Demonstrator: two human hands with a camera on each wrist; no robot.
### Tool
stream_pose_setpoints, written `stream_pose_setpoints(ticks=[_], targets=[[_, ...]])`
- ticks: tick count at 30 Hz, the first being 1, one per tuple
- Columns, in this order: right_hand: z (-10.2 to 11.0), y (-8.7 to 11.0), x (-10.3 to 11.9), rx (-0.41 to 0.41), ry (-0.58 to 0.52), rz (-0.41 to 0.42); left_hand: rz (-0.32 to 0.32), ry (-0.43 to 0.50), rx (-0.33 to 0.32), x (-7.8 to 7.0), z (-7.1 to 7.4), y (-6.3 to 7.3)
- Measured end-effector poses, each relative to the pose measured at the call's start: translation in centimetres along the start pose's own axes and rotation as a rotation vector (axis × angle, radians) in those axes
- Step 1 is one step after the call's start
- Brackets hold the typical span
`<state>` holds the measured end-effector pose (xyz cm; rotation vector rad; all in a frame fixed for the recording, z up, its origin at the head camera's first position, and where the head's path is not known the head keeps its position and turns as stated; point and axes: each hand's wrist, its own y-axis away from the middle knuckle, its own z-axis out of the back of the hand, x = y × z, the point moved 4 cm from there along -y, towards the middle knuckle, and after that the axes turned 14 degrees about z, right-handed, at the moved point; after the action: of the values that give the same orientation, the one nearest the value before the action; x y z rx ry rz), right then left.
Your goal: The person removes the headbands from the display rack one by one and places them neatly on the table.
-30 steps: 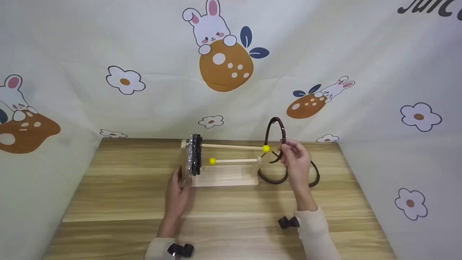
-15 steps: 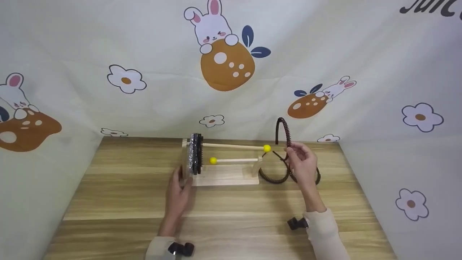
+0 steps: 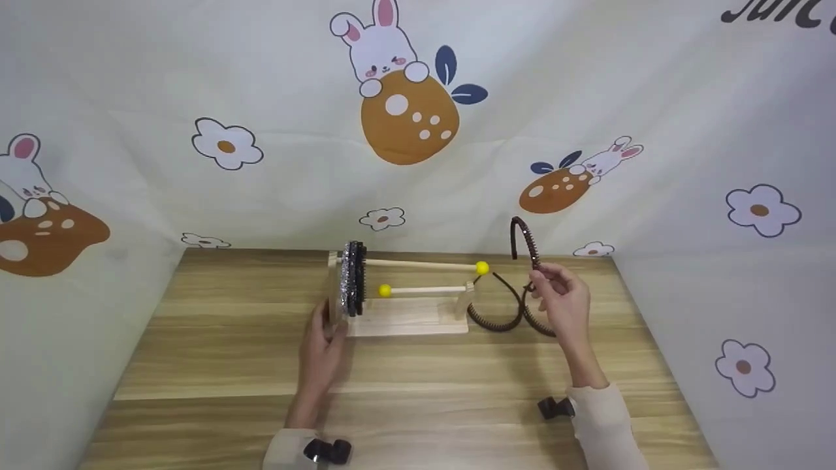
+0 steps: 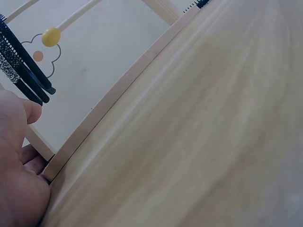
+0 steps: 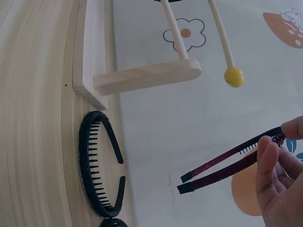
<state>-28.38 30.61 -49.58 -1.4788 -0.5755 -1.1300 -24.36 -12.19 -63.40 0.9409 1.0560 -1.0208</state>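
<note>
My left hand [image 3: 321, 352] grips the left end of a pale wooden stand [image 3: 401, 320], which has two horizontal rods tipped with yellow balls. Several black and silver glittery headbands [image 3: 353, 281] hang together on the rear rod, beside the left upright. In my right hand [image 3: 565, 310] a dark red toothed headband [image 3: 526, 238] is pinched between thumb and fingers, raised to the right of the stand. The right wrist view shows the two tips of the held headband [image 5: 213, 177] pointing toward the stand. The left wrist view has the left thumb close below the hanging headbands [image 4: 23, 66].
Two dark toothed headbands [image 3: 494, 325] lie side by side on the wood-grain table [image 3: 418, 405], just right of the stand. The rear rod's yellow ball [image 3: 482, 268] sticks out at its free right end. A patterned cloth [image 3: 294, 183] rises behind the table.
My right hand has drawn the held headband to the right, away from the rear rod's yellow ball, and its loop has turned narrower to view. The left hand and stand stay put.
</note>
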Motion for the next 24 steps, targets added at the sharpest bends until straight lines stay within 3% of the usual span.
stream_pose_setpoints(ticks=[14, 24], targets=[[3.4, 0.0, -2.1, -0.045, 0.132, -0.040, 0.013, -0.014, 0.000, -0.1, 0.0, 0.0], [5.0, 0.6, -3.1, 0.078, 0.227, 0.007, -0.018, 0.009, -0.006, 0.0, -0.2, -0.1]])
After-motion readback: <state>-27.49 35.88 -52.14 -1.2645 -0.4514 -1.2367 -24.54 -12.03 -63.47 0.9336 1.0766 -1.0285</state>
